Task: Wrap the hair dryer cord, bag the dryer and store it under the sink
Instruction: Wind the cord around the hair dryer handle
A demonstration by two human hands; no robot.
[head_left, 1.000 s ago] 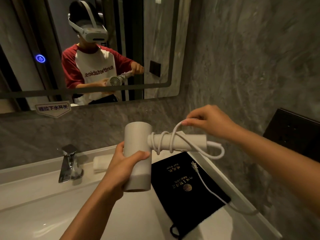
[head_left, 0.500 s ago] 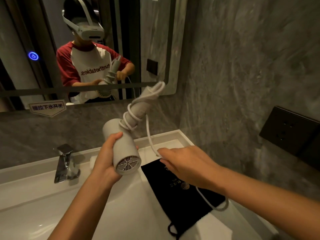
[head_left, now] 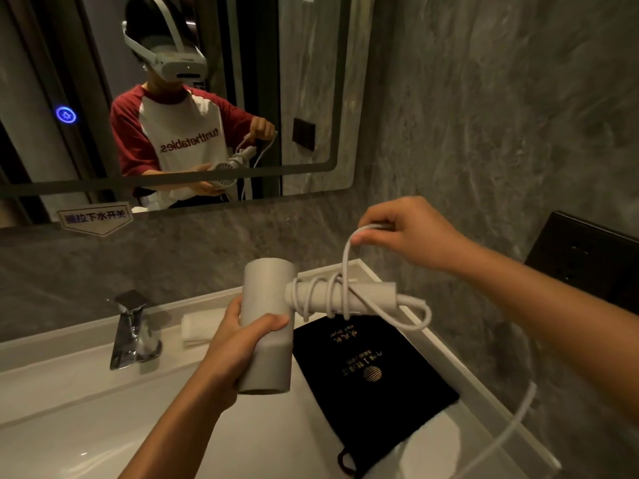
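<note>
White basin counter (head_left: 86, 402) lying below both hands. Flat black fabric drawstring bag with gold lettering (head_left: 373, 378) resting on counter, beneath and between hands, under dryer handle. Pale grey cylindrical plastic hair dryer (head_left: 268, 305) hanging above counter, barrel upright, handle pointing toward right hand. Left hand (head_left: 242, 344) wrapping around barrel, fingers curled tight. Right hand (head_left: 408, 233) sitting above handle end, fingertips pinching loop of white cord (head_left: 345, 264). Several cord turns lying around handle; slack trailing below right forearm. Chrome tap (head_left: 129, 330) standing left of left hand.
</note>
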